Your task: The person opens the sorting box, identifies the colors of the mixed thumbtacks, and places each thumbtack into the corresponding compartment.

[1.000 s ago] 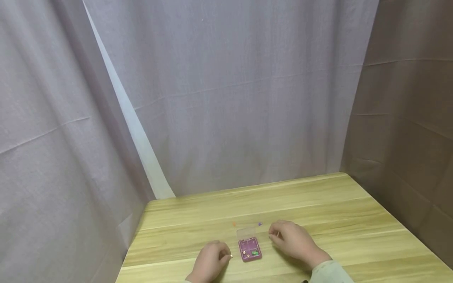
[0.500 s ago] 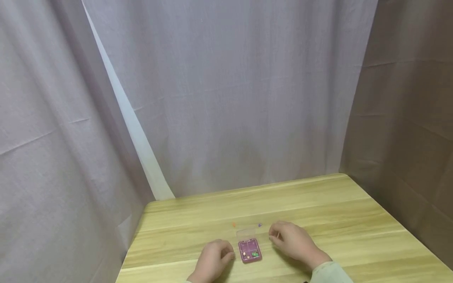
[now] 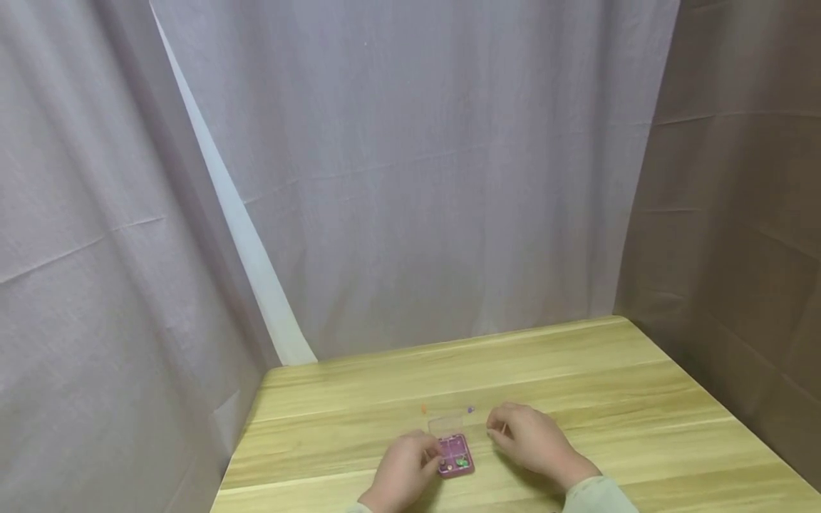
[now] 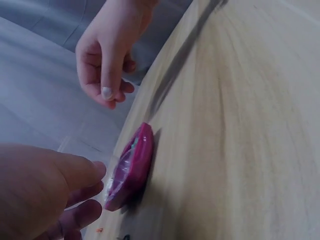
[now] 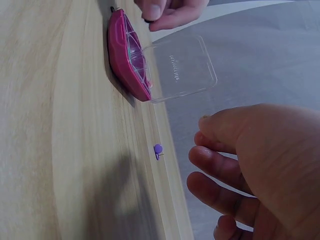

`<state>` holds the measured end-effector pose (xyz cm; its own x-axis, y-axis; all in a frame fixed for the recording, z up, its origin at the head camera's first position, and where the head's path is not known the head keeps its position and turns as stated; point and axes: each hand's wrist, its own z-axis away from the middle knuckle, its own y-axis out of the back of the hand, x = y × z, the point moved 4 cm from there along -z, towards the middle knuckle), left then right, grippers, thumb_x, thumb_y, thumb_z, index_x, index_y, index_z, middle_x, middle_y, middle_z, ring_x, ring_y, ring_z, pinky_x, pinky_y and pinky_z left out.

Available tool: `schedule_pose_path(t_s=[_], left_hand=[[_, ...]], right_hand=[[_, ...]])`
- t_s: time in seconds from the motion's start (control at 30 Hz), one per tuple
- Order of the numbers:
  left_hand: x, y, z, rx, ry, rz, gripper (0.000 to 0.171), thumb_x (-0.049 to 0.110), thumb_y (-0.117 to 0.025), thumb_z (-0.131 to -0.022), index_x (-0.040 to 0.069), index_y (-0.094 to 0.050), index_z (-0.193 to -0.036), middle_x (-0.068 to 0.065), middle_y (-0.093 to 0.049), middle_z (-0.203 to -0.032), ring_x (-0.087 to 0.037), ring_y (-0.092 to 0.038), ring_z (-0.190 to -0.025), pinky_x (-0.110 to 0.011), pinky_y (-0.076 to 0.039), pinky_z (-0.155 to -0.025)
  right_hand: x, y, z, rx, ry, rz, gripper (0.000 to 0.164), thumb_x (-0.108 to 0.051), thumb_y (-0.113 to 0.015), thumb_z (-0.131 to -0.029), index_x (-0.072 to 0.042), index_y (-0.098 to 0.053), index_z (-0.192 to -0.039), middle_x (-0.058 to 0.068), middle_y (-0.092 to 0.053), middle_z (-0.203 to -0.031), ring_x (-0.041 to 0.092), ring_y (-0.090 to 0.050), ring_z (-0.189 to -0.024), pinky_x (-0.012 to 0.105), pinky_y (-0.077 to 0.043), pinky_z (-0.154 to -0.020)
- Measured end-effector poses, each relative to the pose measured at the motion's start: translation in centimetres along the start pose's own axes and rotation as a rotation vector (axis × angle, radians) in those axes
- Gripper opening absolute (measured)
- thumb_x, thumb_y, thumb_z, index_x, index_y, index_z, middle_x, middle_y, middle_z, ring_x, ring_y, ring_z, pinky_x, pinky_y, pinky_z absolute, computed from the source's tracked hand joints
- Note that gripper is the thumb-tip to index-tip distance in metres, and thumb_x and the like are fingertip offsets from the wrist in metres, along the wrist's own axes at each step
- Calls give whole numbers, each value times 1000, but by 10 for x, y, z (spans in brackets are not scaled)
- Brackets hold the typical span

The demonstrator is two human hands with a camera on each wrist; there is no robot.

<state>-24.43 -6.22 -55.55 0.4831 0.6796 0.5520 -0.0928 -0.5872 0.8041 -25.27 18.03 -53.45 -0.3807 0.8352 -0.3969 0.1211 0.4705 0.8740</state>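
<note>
A small magenta pill box (image 3: 454,456) stands on the table with its clear lid (image 5: 182,70) swung back. Its divided inside holds a green piece (image 3: 462,462) and small gold-coloured bits. My left hand (image 3: 405,467) is at the box's left side, its fingertips over the near-left compartment. A small dark round piece (image 5: 148,21) shows between its thumb and finger in the right wrist view; its kind is hard to tell. To the right of the box, my right hand (image 3: 529,436) is loosely curled, with nothing visible in it.
Behind the box, a purple ball earring (image 5: 158,149) lies on the wooden table (image 3: 577,370), and a small orange piece (image 3: 423,409) lies to its left. Grey curtains (image 3: 417,214) hang around the table's back and sides.
My left hand has moved right from beside the box to over its left edge. A small pale piece showed at its fingertips a second ago. The right hand has stayed put.
</note>
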Motion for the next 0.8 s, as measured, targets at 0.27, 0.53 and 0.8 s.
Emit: schedule_pose_path(t_s=[0.27, 0.53, 0.8], left_hand=[[2, -8, 1, -27, -20, -33, 4, 22, -75, -84, 22, -73, -88, 16, -64, -85, 5, -52, -74, -20, -54, -68], [2, -9, 2, -2, -34, -59, 6, 22, -75, -83, 22, -74, -89, 17, -63, -84, 5, -50, -73, -21, -53, -67], [-4, 1, 8, 19, 6, 17, 11, 21, -72, -86, 21, -74, -96, 16, -64, -88, 4, -51, -72, -20, -54, -65]], right_hand=[[-3, 1, 2, -7, -2, -10, 8, -31, -72, -86, -36, -66, -84, -25, -58, -77, -5, -50, -69, 27, -51, -62], [-5, 1, 3, -10, 5, -13, 8, -30, -71, -86, -35, -66, -84, -25, -57, -76, -4, -50, -68, 27, -50, -62], [-5, 0, 3, -13, 20, -15, 6, -29, -72, -86, -33, -67, -85, -24, -57, -77, -4, -50, -68, 25, -50, -61]])
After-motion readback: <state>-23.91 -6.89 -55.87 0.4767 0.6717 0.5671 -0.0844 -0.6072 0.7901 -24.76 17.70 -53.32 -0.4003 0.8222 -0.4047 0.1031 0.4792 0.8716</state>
